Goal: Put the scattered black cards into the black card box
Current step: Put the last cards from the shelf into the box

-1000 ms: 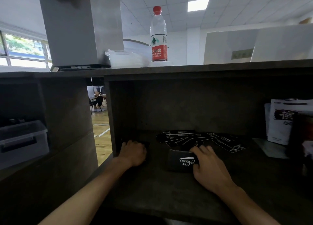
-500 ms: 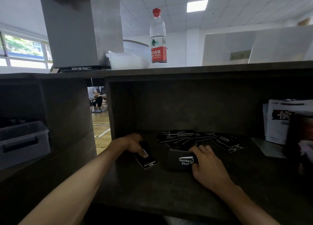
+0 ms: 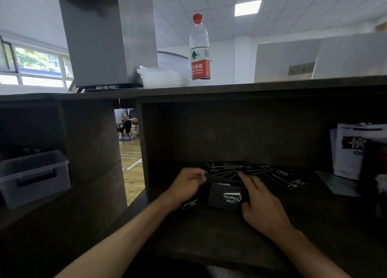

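The black card box (image 3: 227, 198) with white script lettering stands on the dark shelf (image 3: 209, 231) inside the cubby. My right hand (image 3: 260, 202) grips its right side, fingers over the top edge. My left hand (image 3: 187, 184) pinches a black card (image 3: 191, 202) at the box's left edge; the card's lower corner with white print shows under my hand. Several more black cards (image 3: 257, 172) with white lines lie scattered behind the box toward the back wall.
White printed packets (image 3: 354, 150) stand at the shelf's right end. A water bottle (image 3: 200, 51) and a clear plastic container (image 3: 161, 76) sit on the top board. A grey plastic bin (image 3: 33, 175) is in the left compartment. The cubby's left wall (image 3: 144, 147) is close to my left hand.
My left hand picked a black card up from the left of the shelf and carried it right, up to the box. My right hand stayed on the box.
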The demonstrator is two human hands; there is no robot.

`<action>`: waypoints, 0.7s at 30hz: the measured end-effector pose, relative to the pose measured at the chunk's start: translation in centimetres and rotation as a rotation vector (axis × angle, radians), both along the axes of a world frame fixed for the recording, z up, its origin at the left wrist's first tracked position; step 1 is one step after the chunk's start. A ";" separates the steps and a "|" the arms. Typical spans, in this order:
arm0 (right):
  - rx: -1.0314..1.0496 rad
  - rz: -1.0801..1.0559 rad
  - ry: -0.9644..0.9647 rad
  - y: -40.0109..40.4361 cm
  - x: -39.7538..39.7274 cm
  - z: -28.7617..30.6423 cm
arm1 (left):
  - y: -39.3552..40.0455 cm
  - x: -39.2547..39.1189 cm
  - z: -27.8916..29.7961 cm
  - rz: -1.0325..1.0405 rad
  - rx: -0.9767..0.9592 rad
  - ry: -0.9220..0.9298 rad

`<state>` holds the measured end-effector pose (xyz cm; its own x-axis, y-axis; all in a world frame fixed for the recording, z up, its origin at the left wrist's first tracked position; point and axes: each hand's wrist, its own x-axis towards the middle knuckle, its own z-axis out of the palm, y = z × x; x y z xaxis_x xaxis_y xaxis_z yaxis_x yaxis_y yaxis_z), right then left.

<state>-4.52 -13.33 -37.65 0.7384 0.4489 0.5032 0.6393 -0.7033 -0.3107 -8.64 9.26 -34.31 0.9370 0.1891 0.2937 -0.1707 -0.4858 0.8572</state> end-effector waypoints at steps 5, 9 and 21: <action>-0.054 -0.042 -0.080 0.0 0.5 -0.2 | 0.5 0.5 -0.7 -0.256 0.007 0.219; -0.068 -0.023 -0.125 0.2 0.6 -0.3 | 5.2 2.0 -0.2 0.094 0.437 0.242; -0.061 -0.008 -0.134 0.1 0.5 -0.5 | 8.5 2.3 0.8 0.280 0.224 0.292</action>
<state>-3.98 -13.22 -38.11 0.6700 0.4760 0.5696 0.6664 -0.7237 -0.1791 -6.38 17.71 -33.47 0.9086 0.4085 0.0875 0.2263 -0.6574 0.7188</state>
